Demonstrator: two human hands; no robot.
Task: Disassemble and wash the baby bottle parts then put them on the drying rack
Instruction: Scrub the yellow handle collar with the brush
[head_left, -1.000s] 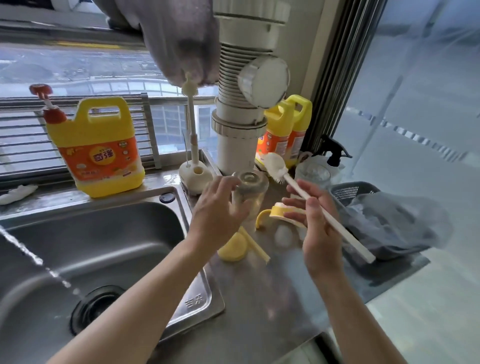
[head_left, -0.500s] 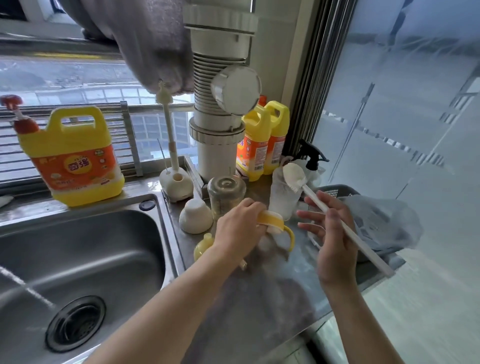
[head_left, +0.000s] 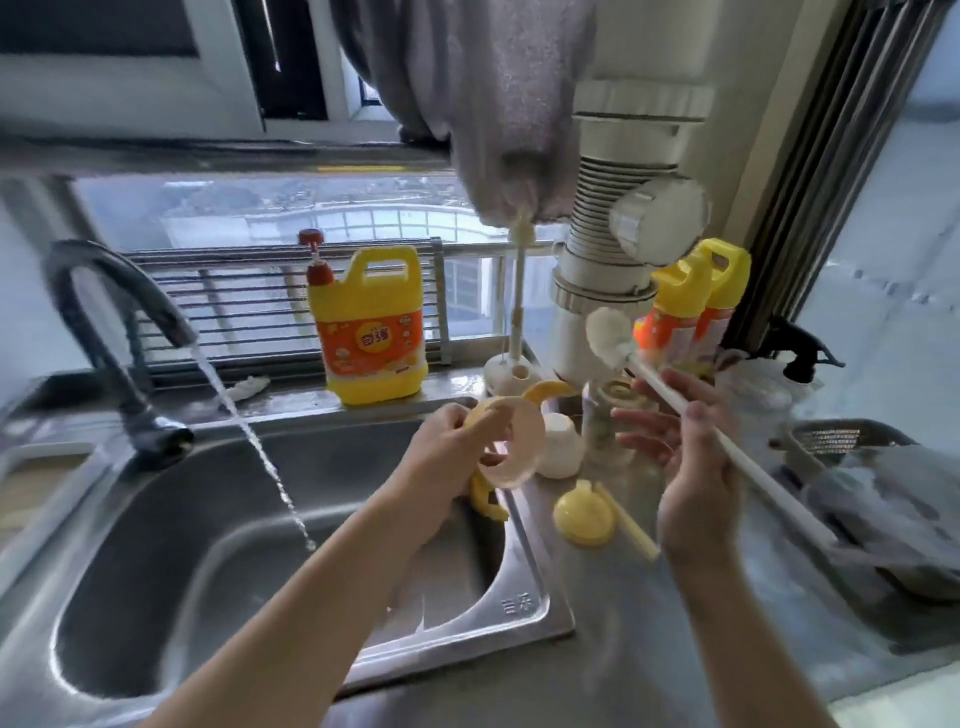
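Left hand (head_left: 447, 452) fingers (head_left: 457, 415) pinch the yellow handled collar (head_left: 511, 441), now lifted off the table (head_left: 649, 649) to mid-frame over the sink (head_left: 524, 597) rim. Right hand (head_left: 691, 467), fingers partly spread, clamps the brush (head_left: 737, 447) under its thumb. Scrubbing the collar looks next.

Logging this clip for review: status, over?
Left hand grips ring over sink edge. Right hand holds brush. Stream running, ring not under it. Path between clear.
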